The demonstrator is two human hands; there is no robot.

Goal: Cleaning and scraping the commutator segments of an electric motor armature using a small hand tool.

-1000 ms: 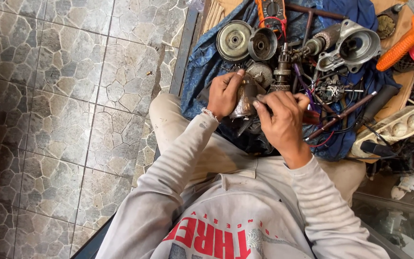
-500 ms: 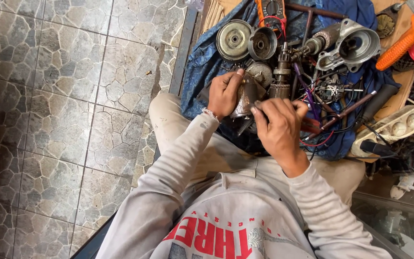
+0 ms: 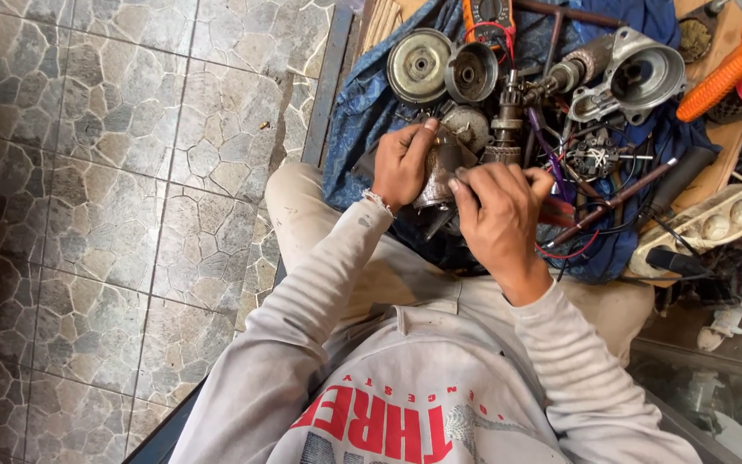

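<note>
My left hand (image 3: 403, 163) grips a grey metal motor housing (image 3: 442, 168) from its left side, fingers curled over the top. My right hand (image 3: 498, 215) closes on the same part from the right, fingertips pressed against its near face. The part is held just above my lap, at the near edge of a blue cloth (image 3: 362, 103). Most of the housing is hidden by my hands.
On the blue cloth lie a round metal pulley (image 3: 420, 65), a cup-shaped part (image 3: 471, 72), a gear shaft (image 3: 506, 120), a grey gear casing (image 3: 637, 77), wires and rods. An orange tool handle (image 3: 732, 62) sits far right. Stone-patterned floor (image 3: 113, 172) spreads to the left.
My right hand has shifted slightly left and closer onto the housing. My left hand keeps its grip in the same place.
</note>
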